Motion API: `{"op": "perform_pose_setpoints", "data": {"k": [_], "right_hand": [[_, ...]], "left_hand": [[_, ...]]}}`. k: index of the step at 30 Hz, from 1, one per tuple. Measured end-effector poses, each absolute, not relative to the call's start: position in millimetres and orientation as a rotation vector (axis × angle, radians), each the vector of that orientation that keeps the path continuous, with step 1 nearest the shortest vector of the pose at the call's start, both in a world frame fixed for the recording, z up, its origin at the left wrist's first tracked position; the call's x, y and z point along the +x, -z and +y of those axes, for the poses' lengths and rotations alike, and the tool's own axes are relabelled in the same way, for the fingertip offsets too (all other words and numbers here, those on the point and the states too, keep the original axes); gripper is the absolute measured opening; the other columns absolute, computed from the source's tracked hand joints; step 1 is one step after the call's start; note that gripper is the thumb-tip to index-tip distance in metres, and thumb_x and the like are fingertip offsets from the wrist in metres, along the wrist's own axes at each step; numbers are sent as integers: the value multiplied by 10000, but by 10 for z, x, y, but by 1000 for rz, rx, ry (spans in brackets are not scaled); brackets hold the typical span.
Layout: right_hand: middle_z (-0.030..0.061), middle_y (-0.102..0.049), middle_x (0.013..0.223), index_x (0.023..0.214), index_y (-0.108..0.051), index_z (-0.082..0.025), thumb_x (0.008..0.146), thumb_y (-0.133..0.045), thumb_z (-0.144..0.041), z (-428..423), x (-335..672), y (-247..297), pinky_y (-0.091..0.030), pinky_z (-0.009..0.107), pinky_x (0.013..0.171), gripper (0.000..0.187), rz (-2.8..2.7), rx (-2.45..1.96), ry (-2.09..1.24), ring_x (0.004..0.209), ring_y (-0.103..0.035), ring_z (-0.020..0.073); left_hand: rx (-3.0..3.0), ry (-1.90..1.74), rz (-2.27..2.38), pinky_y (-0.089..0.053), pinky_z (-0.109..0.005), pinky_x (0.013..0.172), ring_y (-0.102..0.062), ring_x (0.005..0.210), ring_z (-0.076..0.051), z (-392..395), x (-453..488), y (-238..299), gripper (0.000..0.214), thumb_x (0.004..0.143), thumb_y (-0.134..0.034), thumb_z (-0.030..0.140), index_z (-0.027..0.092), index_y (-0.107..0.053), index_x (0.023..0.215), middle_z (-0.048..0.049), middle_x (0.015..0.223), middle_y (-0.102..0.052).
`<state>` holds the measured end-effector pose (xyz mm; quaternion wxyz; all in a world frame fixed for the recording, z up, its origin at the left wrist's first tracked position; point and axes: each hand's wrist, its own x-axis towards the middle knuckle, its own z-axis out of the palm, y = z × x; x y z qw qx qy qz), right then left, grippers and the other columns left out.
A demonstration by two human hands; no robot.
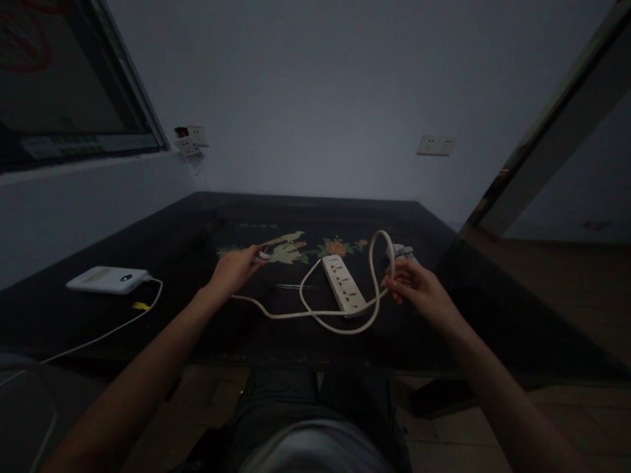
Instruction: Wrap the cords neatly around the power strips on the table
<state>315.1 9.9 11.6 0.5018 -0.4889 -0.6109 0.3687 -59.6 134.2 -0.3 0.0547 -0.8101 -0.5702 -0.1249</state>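
A white power strip [344,284] with several sockets lies slanted on the dark table, in front of me. Its white cord [290,316] loops around and across it, running between both hands. My right hand [414,286] pinches the cord where a loop rises above the table. Just behind those fingers is a white plug with grey parts [401,252]; whether the hand touches it is unclear. To the left of the strip, my left hand [235,270] has its fingers closed around a whitish piece, apparently part of the same cord, mostly hidden by the hand.
The black table [305,351] bears a painted flower pattern. At its left lies a white box-shaped device [108,280] with a thin white cable [106,335] and a yellow tag [141,306]. Wall sockets [436,145] sit on the back wall; another socket plate [187,146] hangs loose.
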Motion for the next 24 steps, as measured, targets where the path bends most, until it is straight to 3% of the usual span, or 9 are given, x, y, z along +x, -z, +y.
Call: {"op": "perform_pose_setpoints", "data": {"k": [7, 14, 17, 20, 24], "right_hand": [[39, -634, 822, 829, -582, -206, 796, -638, -369, -154, 3002, -329, -512, 268, 597, 175, -1702, -1212, -642, 724, -614, 177], [23, -607, 668, 724, -602, -189, 904, -488, -351, -241, 2899, -413, -451, 273, 575, 268, -1855, -1400, -193, 614, -583, 169], [25, -646, 772, 920, -637, -198, 893, -526, -308, -265, 2838, -453, -478, 272, 583, 159, -1757, -1343, -169, 616, -613, 158], [15, -658, 841, 1118, -575, -223, 879, -559, -277, -282, 2766, -487, -500, 252, 551, 245, -1635, -1284, -223, 589, -629, 138], [-6, -638, 772, 1012, -596, -219, 871, -571, -241, -295, 2703, -551, -489, 223, 527, 145, -1626, -1214, -223, 563, -606, 115]], "left_hand": [[-2351, 421, -1874, -481, -331, 762, -649, 991, -293, 1479, -796, 102, 424, 906, -436, 387, 158, -509, 1255, -162, 1115, -671], [-2336, 385, -1942, -485, -326, 804, -645, 1019, -274, 1694, -873, 284, 397, 892, -467, 262, 159, -481, 1275, -152, 1128, -666], [-2393, 410, -1918, -481, -307, 808, -640, 1031, -256, 1862, -814, 360, 407, 883, -498, 269, 169, -466, 1276, -138, 1127, -669], [-2435, 437, -1915, -481, -294, 800, -647, 1007, -245, 2016, -735, 449, 391, 871, -525, 276, 161, -489, 1243, -134, 1094, -681], [-2463, 483, -1881, -488, -361, 808, -644, 983, -289, 2070, -670, 499, 323, 867, -512, 244, 120, -552, 1163, -171, 1054, -676]]}}
